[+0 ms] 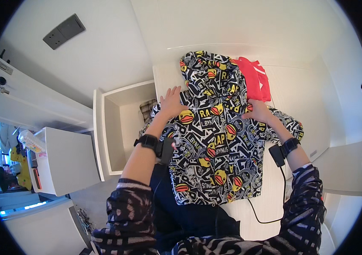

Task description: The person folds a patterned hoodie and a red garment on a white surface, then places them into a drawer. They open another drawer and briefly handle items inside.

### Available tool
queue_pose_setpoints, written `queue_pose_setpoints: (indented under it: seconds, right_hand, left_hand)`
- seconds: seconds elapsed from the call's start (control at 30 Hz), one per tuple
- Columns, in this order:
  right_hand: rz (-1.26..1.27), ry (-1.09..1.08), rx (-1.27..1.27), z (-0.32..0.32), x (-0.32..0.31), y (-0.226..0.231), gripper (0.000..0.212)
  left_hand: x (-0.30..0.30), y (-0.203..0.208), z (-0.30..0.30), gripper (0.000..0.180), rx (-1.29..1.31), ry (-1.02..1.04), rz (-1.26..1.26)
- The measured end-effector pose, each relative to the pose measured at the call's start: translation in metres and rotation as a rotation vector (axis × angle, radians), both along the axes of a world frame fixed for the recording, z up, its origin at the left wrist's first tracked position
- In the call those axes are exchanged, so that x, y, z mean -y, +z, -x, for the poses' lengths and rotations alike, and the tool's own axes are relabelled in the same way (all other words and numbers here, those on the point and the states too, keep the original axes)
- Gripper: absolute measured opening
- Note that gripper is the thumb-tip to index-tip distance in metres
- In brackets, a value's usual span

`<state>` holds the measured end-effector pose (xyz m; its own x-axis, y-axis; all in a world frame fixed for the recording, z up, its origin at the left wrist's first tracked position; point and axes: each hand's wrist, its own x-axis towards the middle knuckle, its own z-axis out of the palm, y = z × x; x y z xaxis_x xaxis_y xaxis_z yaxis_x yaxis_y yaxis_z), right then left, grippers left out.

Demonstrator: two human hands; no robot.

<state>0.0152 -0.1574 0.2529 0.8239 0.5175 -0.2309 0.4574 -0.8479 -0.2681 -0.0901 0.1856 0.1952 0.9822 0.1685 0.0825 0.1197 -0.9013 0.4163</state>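
Observation:
A hooded jacket (215,140) lies spread out in front of me, hood (210,72) at the far end and hem toward me. It is black and white, printed all over with lettering and yellow duck heads. My left hand (172,105) rests on its left shoulder, fingers spread and pointing away from me. On the right shoulder, where the sleeve starts, lies my right hand (260,112) with thumb and fingers apart. The right sleeve (289,123) reaches out past my right wrist; my left forearm hides much of the left sleeve.
A red folded cloth (255,80) with white stripes lies beside the hood on the pale surface (253,216). To the left an open drawer (119,123) holds a plaid cloth (147,108). A white cabinet (72,161) and a door (40,97) stand farther left. A black cable (266,222) hangs from my right wrist.

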Motion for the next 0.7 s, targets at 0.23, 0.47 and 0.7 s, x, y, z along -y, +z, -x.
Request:
queue_pose_setpoints:
  seconds: [0.23, 0.47, 0.7]
  right_hand:
    - [-0.212, -0.027, -0.273, 0.043, -0.005, 0.016, 0.061]
    - [-0.330, -0.009, -0.221, 0.098, -0.001, 0.045, 0.031]
    - [-0.302, 0.046, -0.462, 0.166, 0.034, 0.107, 0.038]
  left_hand:
    - [-0.004, 0.017, 0.023, 0.054, -0.144, -0.109, 0.223]
    - [-0.003, 0.063, 0.092, 0.051, -0.297, -0.191, 0.476]
    - [0.012, 0.119, 0.168, 0.047, -0.611, -0.175, 0.906]
